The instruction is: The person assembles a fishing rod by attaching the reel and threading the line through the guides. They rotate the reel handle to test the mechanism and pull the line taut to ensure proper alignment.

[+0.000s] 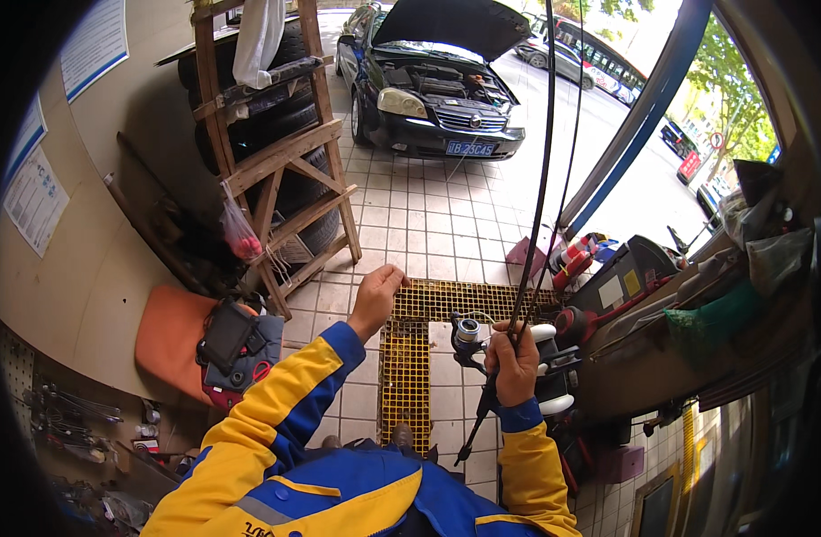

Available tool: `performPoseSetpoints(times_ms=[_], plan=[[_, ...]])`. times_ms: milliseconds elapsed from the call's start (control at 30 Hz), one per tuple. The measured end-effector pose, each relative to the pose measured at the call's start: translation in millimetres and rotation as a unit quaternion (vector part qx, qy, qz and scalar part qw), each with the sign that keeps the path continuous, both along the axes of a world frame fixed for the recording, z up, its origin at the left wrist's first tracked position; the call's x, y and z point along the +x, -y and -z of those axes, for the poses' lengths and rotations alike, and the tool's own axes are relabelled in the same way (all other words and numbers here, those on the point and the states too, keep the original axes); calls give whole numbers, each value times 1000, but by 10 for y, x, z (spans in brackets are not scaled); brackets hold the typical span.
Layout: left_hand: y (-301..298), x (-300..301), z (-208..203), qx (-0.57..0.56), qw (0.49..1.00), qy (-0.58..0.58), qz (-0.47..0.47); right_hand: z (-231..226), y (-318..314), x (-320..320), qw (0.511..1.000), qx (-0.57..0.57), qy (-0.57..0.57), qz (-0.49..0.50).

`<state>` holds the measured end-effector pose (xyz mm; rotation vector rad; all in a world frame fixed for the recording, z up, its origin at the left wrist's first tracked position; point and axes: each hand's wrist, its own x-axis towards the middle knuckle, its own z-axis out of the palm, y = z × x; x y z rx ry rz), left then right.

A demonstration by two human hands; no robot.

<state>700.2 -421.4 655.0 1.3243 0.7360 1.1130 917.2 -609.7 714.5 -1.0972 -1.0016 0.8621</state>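
Head view: right hand (515, 365) grips fishing rod (528, 259), pointing up, leaning right; left hand (375, 300) pinched

Pale-lettered blue plate (470, 149) on a black car (433, 85), finely printed blue-edged sheets (95, 43) on the wall (151, 170).

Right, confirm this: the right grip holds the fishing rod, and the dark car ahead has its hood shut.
Not quite: the hood is raised, not shut, as the head view shows. The right grip does hold the fishing rod, and the dark car is ahead.
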Motion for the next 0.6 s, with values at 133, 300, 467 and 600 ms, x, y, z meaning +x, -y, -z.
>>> performPoseSetpoints(times_ms=[133, 300, 467, 600], plan=[[-137, 60, -200, 27, 999, -25, 20, -48, -7, 17, 1000, 19, 5, 6], [265, 235, -163, 40, 995, 73, -47, -113, -157, 132, 999, 35, -20, 29], [803, 402, 51, 12, 994, 93, -56, -151, -415, 175, 996, 62, -61, 11], [1107, 448, 50, 90, 995, 14, -43, -186, -586, 59, 995, 76, -66, 4]])
